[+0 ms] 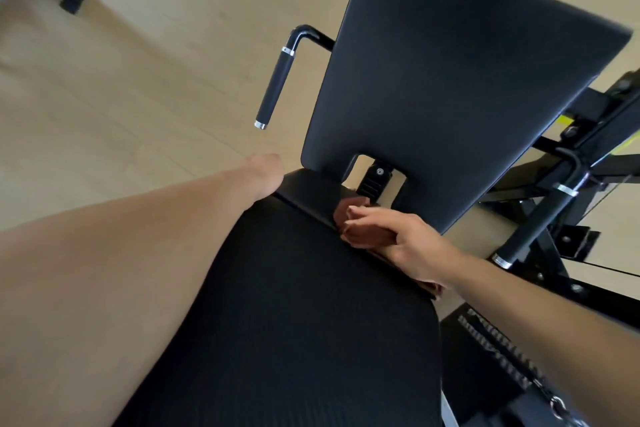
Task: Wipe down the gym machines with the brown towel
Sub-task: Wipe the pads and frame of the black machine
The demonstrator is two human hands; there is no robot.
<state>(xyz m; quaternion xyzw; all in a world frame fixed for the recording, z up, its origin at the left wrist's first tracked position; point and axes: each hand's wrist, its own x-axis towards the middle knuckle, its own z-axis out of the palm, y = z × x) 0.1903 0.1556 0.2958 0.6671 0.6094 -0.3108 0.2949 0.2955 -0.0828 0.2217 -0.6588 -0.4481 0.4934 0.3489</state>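
Brown towel (360,234), gripped by right hand (412,246), presses seat (311,305) below backrest (450,80).

**Lighting and picture quality: bright, soft, wide-angle warp**

Even daylight-like brightness throughout; source not visible. Dull sheen on the black backrest (467,80); small glints on the chrome rings of the handle (275,80). Shadows faint. The near forearm (121,270) is soft and blurred. Straight lines bow toward the edges; corners smeared.

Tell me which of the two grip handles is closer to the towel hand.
The handle on the image's right side, beside the back pad's right edge. The right hand grips the brown towel just left of it; the other handle lies across the pad.
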